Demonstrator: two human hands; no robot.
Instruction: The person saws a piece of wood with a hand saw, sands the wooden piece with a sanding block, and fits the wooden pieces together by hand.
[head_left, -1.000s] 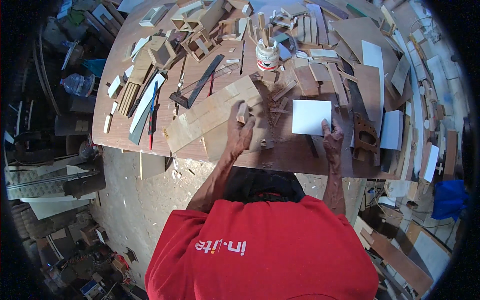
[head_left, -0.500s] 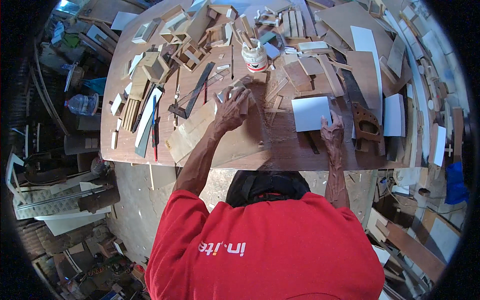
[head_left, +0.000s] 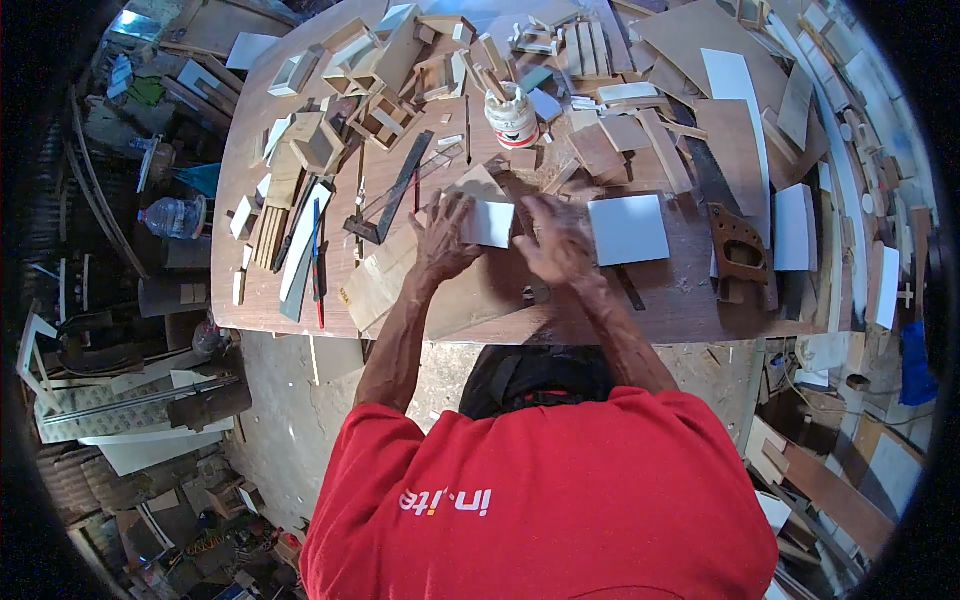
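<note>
My left hand [head_left: 443,237] grips the left side of a small white-faced piece [head_left: 489,224], its fingers lying along the edge. This piece sits over a light wooden board [head_left: 385,277] on the worktable. Just right of it, my right hand [head_left: 556,242] is smeared by motion; its fingers look stretched and apart, with nothing visible in them. A square white panel [head_left: 628,230] lies flat to the right of that hand. Behind the small piece is a pale wooden block [head_left: 478,182], partly covered.
A white tub [head_left: 511,118] holding sticks stands mid-table. A handsaw [head_left: 738,245] lies at right. A try square [head_left: 375,228] and a red-and-blue pencil-like stick [head_left: 318,260] are at left. Open wooden boxes [head_left: 385,117] and several offcuts crowd the back.
My right hand has left the square white panel and swung left beside the small piece. My left hand has shifted to that piece's left side, and its white face now shows.
</note>
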